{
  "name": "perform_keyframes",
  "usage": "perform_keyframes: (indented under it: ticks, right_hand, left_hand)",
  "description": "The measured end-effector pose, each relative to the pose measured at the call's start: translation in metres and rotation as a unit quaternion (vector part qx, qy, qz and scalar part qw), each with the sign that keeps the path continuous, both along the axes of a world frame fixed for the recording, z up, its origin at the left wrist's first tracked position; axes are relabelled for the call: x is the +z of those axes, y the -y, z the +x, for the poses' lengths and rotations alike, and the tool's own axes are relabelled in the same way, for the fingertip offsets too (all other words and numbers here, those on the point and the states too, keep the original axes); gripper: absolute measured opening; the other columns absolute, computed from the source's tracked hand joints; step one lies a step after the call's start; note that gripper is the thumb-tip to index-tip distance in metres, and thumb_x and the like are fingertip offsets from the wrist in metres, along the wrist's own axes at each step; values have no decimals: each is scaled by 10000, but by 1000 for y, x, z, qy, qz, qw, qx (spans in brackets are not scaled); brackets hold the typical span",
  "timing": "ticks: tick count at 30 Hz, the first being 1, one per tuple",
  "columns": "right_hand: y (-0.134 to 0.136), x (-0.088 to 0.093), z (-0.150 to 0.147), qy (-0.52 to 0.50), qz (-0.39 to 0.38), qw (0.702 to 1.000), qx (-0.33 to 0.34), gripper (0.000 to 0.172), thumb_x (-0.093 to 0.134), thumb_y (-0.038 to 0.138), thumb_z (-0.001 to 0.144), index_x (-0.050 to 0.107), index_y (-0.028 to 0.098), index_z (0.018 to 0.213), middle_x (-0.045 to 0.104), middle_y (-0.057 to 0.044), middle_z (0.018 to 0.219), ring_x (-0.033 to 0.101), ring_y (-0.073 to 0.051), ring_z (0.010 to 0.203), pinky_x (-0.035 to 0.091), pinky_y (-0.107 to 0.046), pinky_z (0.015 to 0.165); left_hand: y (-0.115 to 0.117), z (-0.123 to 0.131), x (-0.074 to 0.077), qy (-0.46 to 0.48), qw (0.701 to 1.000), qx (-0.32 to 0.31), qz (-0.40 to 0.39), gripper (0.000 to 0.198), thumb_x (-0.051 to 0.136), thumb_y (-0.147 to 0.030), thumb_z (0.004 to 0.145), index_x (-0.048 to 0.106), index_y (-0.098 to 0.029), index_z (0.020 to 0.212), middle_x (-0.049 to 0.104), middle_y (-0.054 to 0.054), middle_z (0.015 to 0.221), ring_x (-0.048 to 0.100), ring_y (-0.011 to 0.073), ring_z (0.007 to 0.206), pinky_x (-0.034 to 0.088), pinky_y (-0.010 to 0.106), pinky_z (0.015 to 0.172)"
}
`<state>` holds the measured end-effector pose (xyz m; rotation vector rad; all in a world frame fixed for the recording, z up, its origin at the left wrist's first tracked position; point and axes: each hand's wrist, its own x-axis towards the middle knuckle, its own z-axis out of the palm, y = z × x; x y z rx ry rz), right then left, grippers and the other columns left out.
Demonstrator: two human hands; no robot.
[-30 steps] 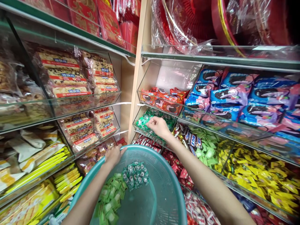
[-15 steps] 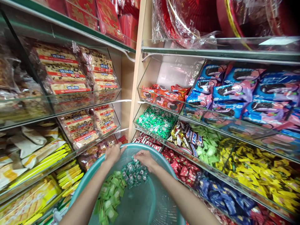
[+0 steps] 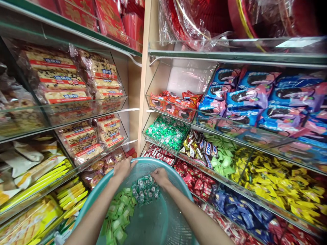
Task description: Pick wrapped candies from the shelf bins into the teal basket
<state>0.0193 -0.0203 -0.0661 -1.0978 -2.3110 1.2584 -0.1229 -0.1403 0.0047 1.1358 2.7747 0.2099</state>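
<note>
A teal plastic basket [image 3: 176,172] with mesh walls stands low in front of me. Its far left rim is gripped by my left hand [image 3: 123,169], fingers closed over the edge. My right hand [image 3: 160,177] is inside the basket near the far wall, fingers curled together; whatever they may hold is hidden. Just left of it and touching its fingertips lies a pile of small candies in dark green wrappers [image 3: 145,191]. Light green wrapped sweets [image 3: 119,219] are heaped along the basket's left side. Bare basket floor shows nearer to me.
Glass-fronted shelves hold green candies [image 3: 167,132], Snickers bars [image 3: 208,149], yellow wrapped sweets [image 3: 278,190] and blue cookie packs [image 3: 247,98] on the right. Packaged pastries [image 3: 66,81] fill the left shelves. A wooden post [image 3: 143,75] stands between both sides.
My right hand has moved slightly right across the dark green candies, its fingers curling further in. My left hand keeps its grip on the rim. The view has shifted slightly right.
</note>
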Motion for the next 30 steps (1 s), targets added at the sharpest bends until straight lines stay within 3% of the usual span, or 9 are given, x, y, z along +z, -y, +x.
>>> perform_keyframes:
  ticks: [6,12,17,21,23,26,30]
  right_hand:
    - [0,-2,0,29,-5,999,-19,286,546,222,737,534,187,453,512,27,429,494,-111,471,359,-212,500]
    - [2,9,5,116,130,984,-19,213,512,269,800,646,204,648,681,-67,748,622,-185,725,397,-245,598]
    - [16,43,8,110,238,964,33,230,462,319,860,660,215,808,682,-72,805,621,-192,779,387,-250,646]
    - [20,90,12,68,289,950,93,225,444,335,888,640,225,902,670,-27,773,598,-148,713,362,-222,639]
    - [14,120,16,51,347,928,129,224,421,317,907,622,223,938,663,-19,825,583,-132,726,353,-212,651]
    - [-7,162,23,73,490,856,146,228,387,244,922,607,187,934,628,-57,900,546,-158,823,346,-240,701]
    - [-43,192,31,148,620,760,127,220,401,136,887,621,143,878,585,-115,912,473,-229,923,317,-340,794]
  left_hand:
    - [-2,-3,-6,-5,1000,0,-7,528,218,-545,885,560,-219,1122,680,137,1001,630,273,951,450,362,785]
    - [-4,-3,-6,-14,1000,-7,-8,535,205,-539,891,555,-208,1124,682,136,1000,631,270,955,457,365,788]
    - [-8,-3,-5,-24,999,-22,-1,542,188,-537,894,568,-202,1090,687,142,969,638,272,937,464,370,777]
    - [-10,-5,-4,-25,999,-20,14,528,218,-537,890,561,-205,1117,687,144,972,639,280,937,466,370,770]
    - [-9,-6,-4,-22,999,-20,16,517,233,-528,891,563,-202,1121,685,147,983,636,280,944,465,371,776]
    - [-6,-6,-2,-16,1000,-16,17,515,228,-515,897,565,-194,1120,679,147,1004,630,279,959,461,377,790]
    - [-2,-6,-1,-11,1000,-9,19,505,239,-511,897,556,-199,1135,676,144,1020,630,277,960,460,379,789]
